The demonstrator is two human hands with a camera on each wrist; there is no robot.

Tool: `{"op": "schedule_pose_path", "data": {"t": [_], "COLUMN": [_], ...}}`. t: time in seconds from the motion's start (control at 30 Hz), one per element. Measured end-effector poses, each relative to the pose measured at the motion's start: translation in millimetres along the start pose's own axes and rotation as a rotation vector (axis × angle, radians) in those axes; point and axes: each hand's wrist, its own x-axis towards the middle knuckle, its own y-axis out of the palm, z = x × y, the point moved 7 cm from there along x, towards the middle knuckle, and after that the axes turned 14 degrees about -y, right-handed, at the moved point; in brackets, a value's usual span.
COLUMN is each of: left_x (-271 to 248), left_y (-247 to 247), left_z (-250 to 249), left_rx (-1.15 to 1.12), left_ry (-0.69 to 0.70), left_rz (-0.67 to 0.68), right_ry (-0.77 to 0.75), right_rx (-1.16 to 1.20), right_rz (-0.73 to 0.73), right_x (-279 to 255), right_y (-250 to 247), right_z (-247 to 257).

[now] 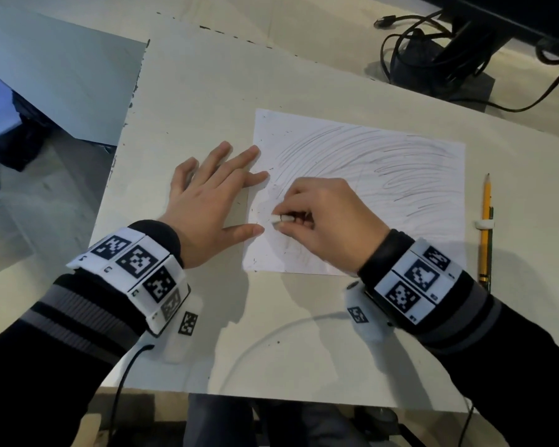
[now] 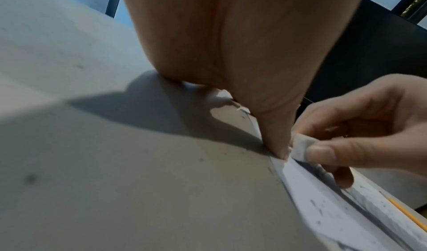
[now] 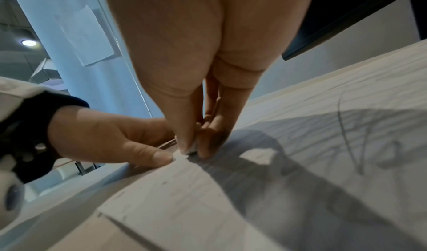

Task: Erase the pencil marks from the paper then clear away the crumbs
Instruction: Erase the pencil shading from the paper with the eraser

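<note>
Far left: grey panel (image 1: 62, 79) leaning beside desk (image 1: 191, 91), dark bag (image 1: 20, 137) below it on floor.

Left hand (image 1: 207, 201) flat, fingers straight & spread, palm on desk; index + middle fingertips and thumb tip over left edge of paper (image 1: 417, 175), pinning it down. Holds nothing. Wrist band w/ b&w marker squares (image 1: 133, 262) over striped sleeve.

Paper lying flat on desk, centre-right. Left strip mostly clean; pencil marks (image 1: 384, 162) as long curved strokes across middle & right. Dark crumbs (image 1: 255, 259) scattered on paper's left part & on desk just beside its edge.

Right hand (image 1: 323, 217) fingers curled, thumb + fingertips pinching small white eraser (image 1: 276, 218); eraser tip down on paper near left edge, close to left thumb tip. Left wrist view: eraser (image 2: 300, 147) betw. right thumb and fingers, touching sheet.

Right of paper: yellow pencil (image 1: 486, 227) on desk, parallel to paper's right edge, apart from it, tip pointing away; small white clip (image 1: 483, 224) around its middle.

Top right: monitor stand (image 1: 439, 66) w/ tangled black cables (image 1: 400, 46).
</note>
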Motion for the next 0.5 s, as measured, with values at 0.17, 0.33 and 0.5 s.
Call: {"op": "schedule_pose_path", "data": {"t": [0.17,0.33,0.5], "left_x": [-0.3,-0.7,-0.4], "left_y": [-0.4,-1.1,-0.9], "left_z": [0.5,-0.9,-1.1], "left_rx": [-0.012,-0.021,-0.023], "left_ry": [0.007,0.008,0.002], "left_rz": [-0.011,-0.021,-0.022], "right_ry": [-0.011,-0.004,-0.001], "right_rx": [0.054,0.015,0.072], "right_rz": [0.087,-0.003,0.085], "right_x": [-8.5,-1.4,-6.2], "right_y": [6.7,1.0,7.2], "right_z": [4.0,-0.7,5.2]}}
